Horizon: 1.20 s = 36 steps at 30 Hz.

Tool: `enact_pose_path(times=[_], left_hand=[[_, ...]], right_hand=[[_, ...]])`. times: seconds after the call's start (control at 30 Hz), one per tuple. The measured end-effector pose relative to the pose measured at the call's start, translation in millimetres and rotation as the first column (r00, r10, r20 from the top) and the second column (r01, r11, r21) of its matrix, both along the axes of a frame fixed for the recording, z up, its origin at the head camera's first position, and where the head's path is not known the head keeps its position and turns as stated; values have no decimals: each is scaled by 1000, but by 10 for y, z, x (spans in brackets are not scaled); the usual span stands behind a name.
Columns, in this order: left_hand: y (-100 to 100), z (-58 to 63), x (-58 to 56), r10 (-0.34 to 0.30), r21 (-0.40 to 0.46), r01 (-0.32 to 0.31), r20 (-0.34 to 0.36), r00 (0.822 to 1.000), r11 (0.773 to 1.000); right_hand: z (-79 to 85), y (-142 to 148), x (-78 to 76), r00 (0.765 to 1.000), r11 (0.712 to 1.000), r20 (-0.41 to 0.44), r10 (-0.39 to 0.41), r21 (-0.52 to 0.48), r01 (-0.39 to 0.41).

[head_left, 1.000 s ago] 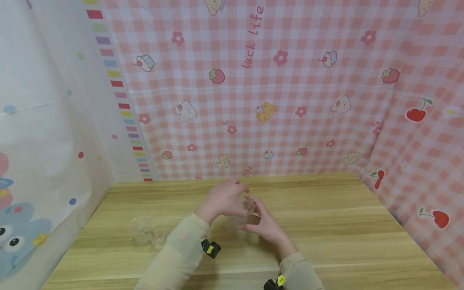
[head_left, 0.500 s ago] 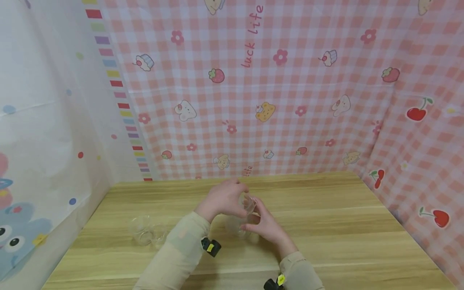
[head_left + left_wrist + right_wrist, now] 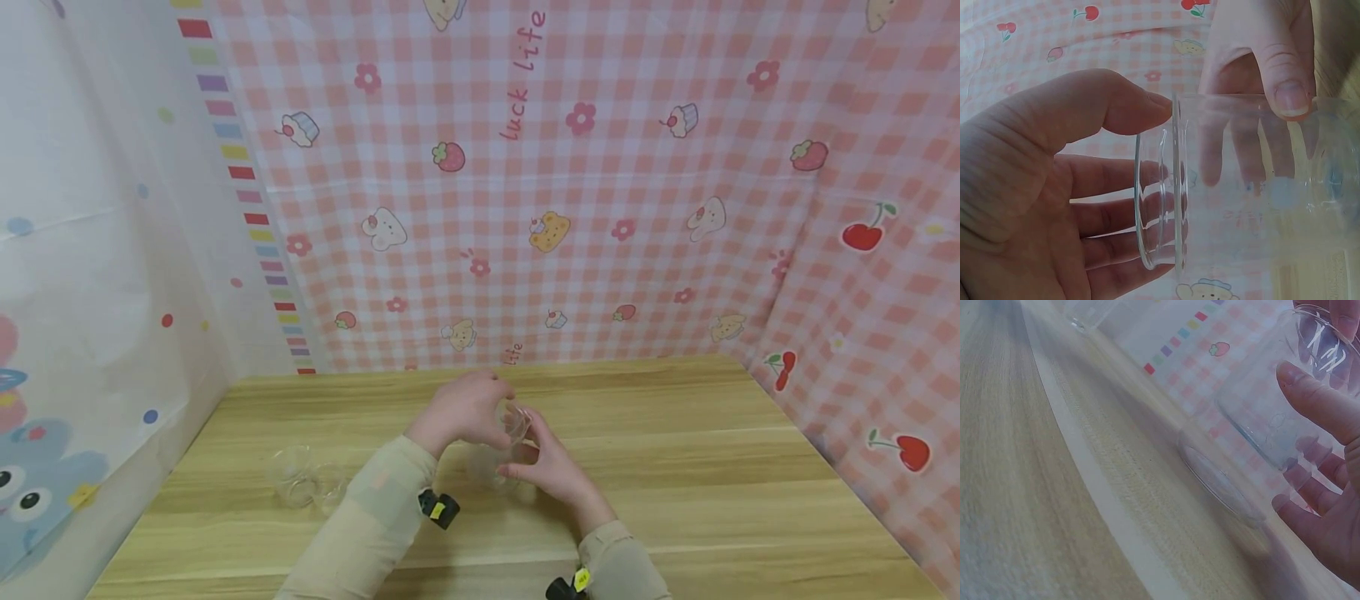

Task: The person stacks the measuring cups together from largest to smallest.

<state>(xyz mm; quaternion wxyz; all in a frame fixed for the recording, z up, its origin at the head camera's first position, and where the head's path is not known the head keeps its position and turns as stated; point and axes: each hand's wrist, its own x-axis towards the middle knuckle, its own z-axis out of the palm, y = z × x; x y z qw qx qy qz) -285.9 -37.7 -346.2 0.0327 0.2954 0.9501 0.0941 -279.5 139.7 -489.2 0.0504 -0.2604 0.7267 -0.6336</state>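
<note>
One clear vessel (image 3: pixel 1229 244) between the fingers — the left hand (image 3: pixel 465 412) pinches its rim, the right hand (image 3: pixel 555 468) grips its side. One glass disc (image 3: pixel 1222 487) below them, two glasses (image 3: pixel 295 479) to their left; wood-grain tabletop (image 3: pixel 720 500), pink-checked cloth (image 3: pixel 637 183) beyond.

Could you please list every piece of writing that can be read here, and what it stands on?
"luck life": sideways, on the pink-and-white checked cloth backdrop.
"life": lower on that backdrop.
Yellow tags on the black wrist cameras: too small to read.
Faint reddish marks seen on or through the clear cylindrical cup: too blurred to tell if they are writing.
</note>
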Motion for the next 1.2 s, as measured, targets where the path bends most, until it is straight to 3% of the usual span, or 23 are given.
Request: enact_pose_path(times=[1.2], left_hand=[[-117, -84, 3, -43, 66, 47, -51, 998, 997]], right_hand=[[6, 4, 6, 999, 1000, -26, -21, 20, 21]])
